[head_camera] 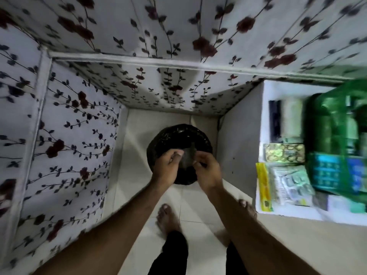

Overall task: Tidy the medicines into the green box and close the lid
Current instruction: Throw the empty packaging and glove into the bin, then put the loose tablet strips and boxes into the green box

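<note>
The translucent green box (335, 133) stands blurred on a white surface (288, 216) at the right. Medicines lie in front of it: a gold blister pack (284, 155), silver blister strips (292, 181), a yellow packet (263, 187) and a teal pack (325, 171) leaning on the box. My left hand (167, 169) and my right hand (209, 170) are well left of all that, low over a bin lined with a black bag (178, 135). Both hands pinch a small grey scrap (187, 158) between them, above the bin's opening.
A cloth wardrobe with a floral print (69, 135) fills the left and the top. A grey wall panel (238, 139) separates the bin's nook from the white surface. My bare feet (166, 217) stand on pale floor tiles. A black item (275, 122) and a white one (291, 120) lie behind the medicines.
</note>
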